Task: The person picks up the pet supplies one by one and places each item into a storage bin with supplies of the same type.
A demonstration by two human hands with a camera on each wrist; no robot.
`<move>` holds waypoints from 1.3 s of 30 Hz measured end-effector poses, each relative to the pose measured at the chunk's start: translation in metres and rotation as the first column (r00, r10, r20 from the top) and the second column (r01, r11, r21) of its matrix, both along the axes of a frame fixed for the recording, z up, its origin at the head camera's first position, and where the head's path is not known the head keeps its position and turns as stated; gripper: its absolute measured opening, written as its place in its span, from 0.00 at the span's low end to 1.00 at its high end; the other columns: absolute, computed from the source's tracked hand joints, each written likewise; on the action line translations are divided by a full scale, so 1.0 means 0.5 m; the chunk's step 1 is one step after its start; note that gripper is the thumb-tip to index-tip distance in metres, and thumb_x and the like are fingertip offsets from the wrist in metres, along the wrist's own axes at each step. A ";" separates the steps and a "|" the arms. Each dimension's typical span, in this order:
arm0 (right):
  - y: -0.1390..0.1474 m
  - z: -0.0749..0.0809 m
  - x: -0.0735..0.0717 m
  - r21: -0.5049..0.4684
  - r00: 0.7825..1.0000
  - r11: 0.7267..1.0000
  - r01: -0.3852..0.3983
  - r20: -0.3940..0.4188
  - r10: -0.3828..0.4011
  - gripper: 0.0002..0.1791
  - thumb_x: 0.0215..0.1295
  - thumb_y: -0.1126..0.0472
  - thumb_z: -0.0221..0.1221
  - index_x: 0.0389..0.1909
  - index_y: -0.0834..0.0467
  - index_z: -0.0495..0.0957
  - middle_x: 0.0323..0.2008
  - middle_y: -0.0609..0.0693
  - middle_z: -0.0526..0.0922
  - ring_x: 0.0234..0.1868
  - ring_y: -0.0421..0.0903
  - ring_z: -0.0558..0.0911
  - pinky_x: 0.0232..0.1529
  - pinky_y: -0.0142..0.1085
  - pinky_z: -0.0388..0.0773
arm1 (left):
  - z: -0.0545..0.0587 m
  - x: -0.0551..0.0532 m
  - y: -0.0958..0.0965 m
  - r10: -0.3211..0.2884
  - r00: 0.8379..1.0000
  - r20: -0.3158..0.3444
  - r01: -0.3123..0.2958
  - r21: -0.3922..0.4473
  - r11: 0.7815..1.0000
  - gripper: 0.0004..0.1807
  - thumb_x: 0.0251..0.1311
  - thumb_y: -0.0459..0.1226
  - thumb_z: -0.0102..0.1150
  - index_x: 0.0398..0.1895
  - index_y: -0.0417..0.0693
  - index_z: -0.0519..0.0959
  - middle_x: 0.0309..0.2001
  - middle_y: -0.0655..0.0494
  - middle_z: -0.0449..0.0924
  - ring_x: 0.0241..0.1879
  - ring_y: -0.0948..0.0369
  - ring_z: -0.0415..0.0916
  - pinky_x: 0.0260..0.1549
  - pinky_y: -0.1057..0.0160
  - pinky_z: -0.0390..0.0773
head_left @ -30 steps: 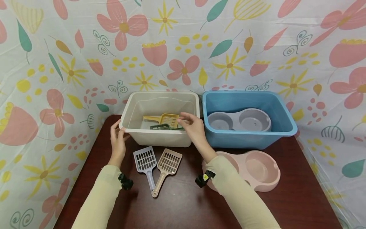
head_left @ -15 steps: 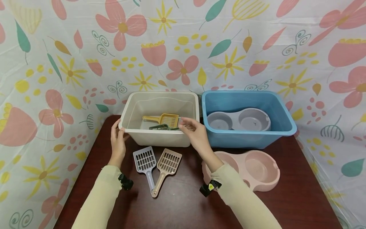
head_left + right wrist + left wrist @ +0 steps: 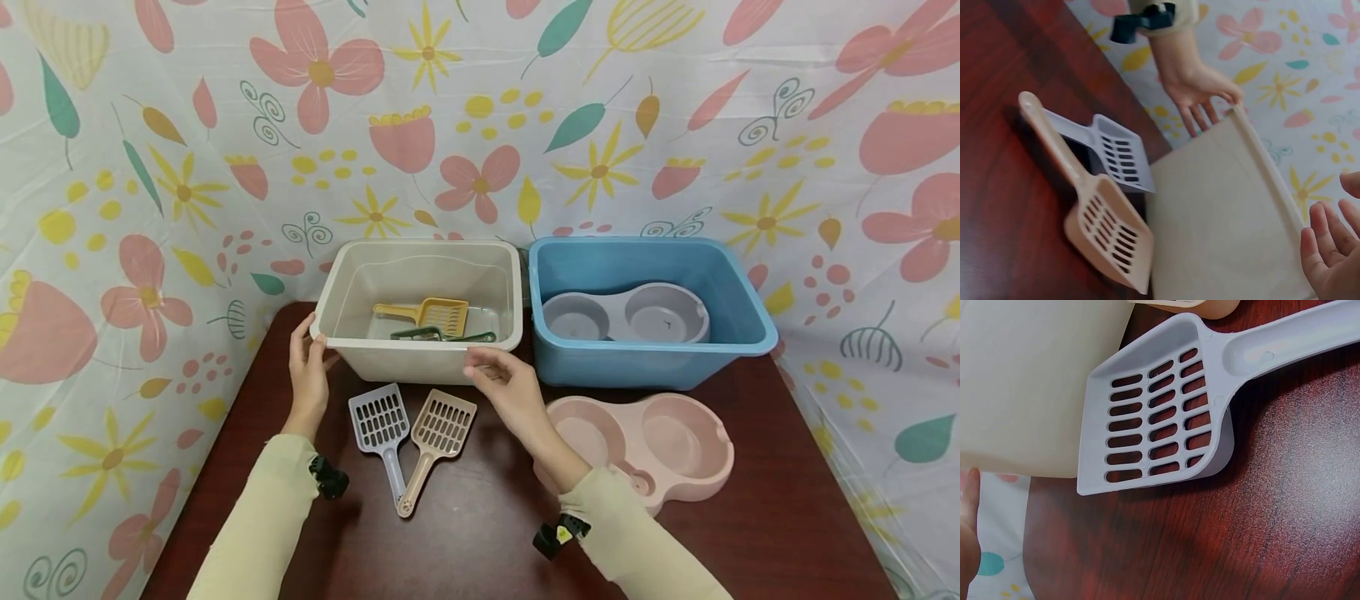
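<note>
My left hand (image 3: 309,379) holds the front left corner of a beige litter box (image 3: 408,362), thumb at the front and fingers along the side. In the left wrist view only part of this hand (image 3: 967,531) shows at the left edge. My right hand (image 3: 513,396), fingers loosely bent and holding nothing, is by the box's front right wall. Inside the box lie a yellow litter scoop (image 3: 442,315) and a dark green one (image 3: 420,333). In front of it, a lavender litter scoop (image 3: 381,419) and a tan litter scoop (image 3: 444,423) lie on the table with handle ends crossing.
A blue litter box (image 3: 652,367) stands at the right, with a grey double pet bowl (image 3: 618,312) inside. A pink double pet bowl (image 3: 675,437) sits before it, partly behind my right forearm. Flowered cloth (image 3: 480,108) hangs behind the dark wooden table (image 3: 450,550).
My right hand has come out from over the beige litter box, back and down in front of its rim, uncovering the green scoop. My left hand has stayed at the corner.
</note>
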State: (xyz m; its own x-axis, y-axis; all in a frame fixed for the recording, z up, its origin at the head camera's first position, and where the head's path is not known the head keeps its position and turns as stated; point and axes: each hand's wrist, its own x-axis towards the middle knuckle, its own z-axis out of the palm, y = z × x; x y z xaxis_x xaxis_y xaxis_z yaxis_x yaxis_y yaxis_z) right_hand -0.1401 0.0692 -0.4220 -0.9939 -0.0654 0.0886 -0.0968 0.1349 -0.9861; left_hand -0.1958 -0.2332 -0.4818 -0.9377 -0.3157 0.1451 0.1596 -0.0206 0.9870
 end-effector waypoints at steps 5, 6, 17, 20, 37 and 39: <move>-0.001 -0.024 0.024 -0.019 1.000 0.999 -0.026 0.000 0.026 0.18 0.64 0.60 0.66 0.54 0.60 0.82 0.43 0.53 0.86 0.44 0.49 0.83 0.44 0.33 0.77 | 0.014 0.007 0.001 -0.020 1.000 0.005 0.020 0.009 1.000 0.26 0.76 0.34 0.40 0.75 0.46 0.59 0.63 0.39 0.65 0.51 0.62 0.72 0.57 0.49 0.72; -0.002 -0.039 0.025 -0.025 1.000 0.999 -0.030 -0.003 0.030 0.18 0.64 0.59 0.67 0.54 0.59 0.82 0.43 0.52 0.87 0.44 0.47 0.83 0.44 0.33 0.77 | 0.008 0.003 -0.002 -0.018 1.000 0.001 0.018 0.014 1.000 0.26 0.76 0.34 0.40 0.75 0.47 0.59 0.62 0.40 0.65 0.51 0.62 0.72 0.58 0.45 0.70; -0.022 -0.104 0.071 -0.040 0.998 0.997 -0.058 0.030 0.060 0.14 0.63 0.65 0.66 0.49 0.61 0.83 0.41 0.57 0.86 0.41 0.49 0.84 0.45 0.36 0.79 | -0.025 -0.014 -0.009 0.005 1.000 -0.029 -0.005 0.019 1.000 0.24 0.76 0.37 0.41 0.74 0.54 0.63 0.58 0.47 0.68 0.49 0.61 0.72 0.59 0.36 0.65; -0.028 -0.120 0.081 -0.047 0.997 0.997 -0.061 0.052 0.064 0.14 0.63 0.65 0.67 0.49 0.62 0.84 0.40 0.56 0.86 0.40 0.48 0.84 0.44 0.35 0.79 | -0.025 -0.014 -0.009 0.005 0.999 -0.032 -0.005 0.016 1.000 0.24 0.76 0.37 0.41 0.73 0.55 0.63 0.58 0.49 0.69 0.49 0.60 0.72 0.59 0.36 0.65; -0.051 -0.204 0.125 -0.093 0.957 0.981 -0.170 0.221 0.187 0.17 0.65 0.69 0.63 0.54 0.70 0.78 0.45 0.66 0.83 0.32 0.47 0.83 0.27 0.38 0.82 | -0.029 -0.016 -0.011 0.017 1.000 -0.018 -0.016 0.017 1.000 0.24 0.76 0.38 0.42 0.73 0.54 0.63 0.57 0.51 0.69 0.48 0.60 0.73 0.58 0.37 0.66; -0.053 -0.209 0.131 -0.086 0.956 0.981 -0.176 0.224 0.191 0.17 0.65 0.67 0.63 0.54 0.69 0.79 0.44 0.63 0.84 0.34 0.50 0.83 0.27 0.37 0.81 | -0.028 -0.016 -0.011 0.015 1.000 -0.017 -0.015 0.020 1.000 0.24 0.76 0.37 0.42 0.73 0.54 0.63 0.57 0.51 0.69 0.50 0.60 0.72 0.58 0.37 0.66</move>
